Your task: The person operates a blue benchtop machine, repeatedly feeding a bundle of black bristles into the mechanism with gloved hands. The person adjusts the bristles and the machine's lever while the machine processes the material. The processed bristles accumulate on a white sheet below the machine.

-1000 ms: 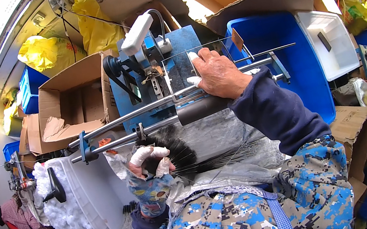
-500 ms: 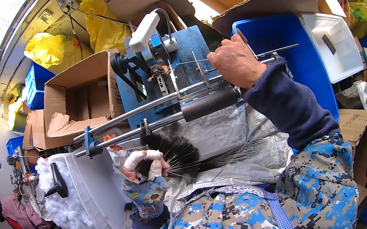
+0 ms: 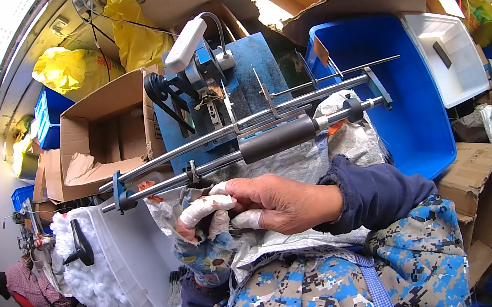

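My left hand (image 3: 202, 222), its fingers wrapped in white tape, is curled in front of my chest over a crinkled silvery sheet (image 3: 290, 164). My right hand (image 3: 283, 202) lies against it, thumb and fingers pressed to the taped fingers. The black bristle bundle that the left hand held earlier is hidden between the two hands. Just above them runs a blue machine (image 3: 247, 82) with two long metal rails (image 3: 204, 137) and a black roller (image 3: 276, 138) on the lower rail.
A white tub (image 3: 129, 251) edged with white fluff (image 3: 83, 272) stands at my left. A blue crate (image 3: 405, 94) and a white tub (image 3: 451, 54) are at the right, with cardboard boxes (image 3: 106, 131) and yellow bags (image 3: 69, 69) behind. Other people sit at both edges.
My right hand has left the upper rail and come down onto my left hand. The black bristles that fanned out from the left hand are now covered.
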`<action>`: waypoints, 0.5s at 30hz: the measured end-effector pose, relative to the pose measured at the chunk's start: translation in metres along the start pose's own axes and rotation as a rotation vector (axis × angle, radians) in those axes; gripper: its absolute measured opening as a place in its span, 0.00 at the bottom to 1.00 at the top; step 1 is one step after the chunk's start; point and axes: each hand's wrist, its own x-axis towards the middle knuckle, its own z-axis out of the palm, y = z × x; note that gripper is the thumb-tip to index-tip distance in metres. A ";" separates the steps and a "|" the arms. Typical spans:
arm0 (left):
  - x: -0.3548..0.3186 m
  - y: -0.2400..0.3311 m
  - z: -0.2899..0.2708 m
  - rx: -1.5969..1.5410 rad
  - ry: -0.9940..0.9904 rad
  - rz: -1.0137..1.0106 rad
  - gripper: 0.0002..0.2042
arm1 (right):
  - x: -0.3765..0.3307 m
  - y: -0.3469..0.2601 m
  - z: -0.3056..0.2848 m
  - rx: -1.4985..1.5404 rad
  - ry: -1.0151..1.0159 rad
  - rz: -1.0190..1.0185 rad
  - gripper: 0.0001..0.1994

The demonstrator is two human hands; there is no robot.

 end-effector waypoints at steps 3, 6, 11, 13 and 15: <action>0.000 -0.013 -0.019 -0.033 0.010 -0.062 0.10 | -0.006 0.011 -0.018 -0.396 -0.027 -0.021 0.15; -0.002 -0.039 -0.034 0.703 -0.173 -0.203 0.15 | -0.005 -0.006 -0.050 -0.984 0.143 -0.056 0.15; -0.024 -0.120 -0.050 1.415 -0.558 0.098 0.29 | 0.040 0.009 -0.098 -1.567 0.290 0.003 0.07; -0.022 -0.128 -0.049 1.427 -0.572 0.147 0.30 | 0.064 0.018 -0.106 -1.651 0.289 0.094 0.07; -0.014 -0.119 -0.042 1.327 -0.531 0.043 0.30 | 0.076 0.031 -0.114 -1.687 0.298 0.164 0.06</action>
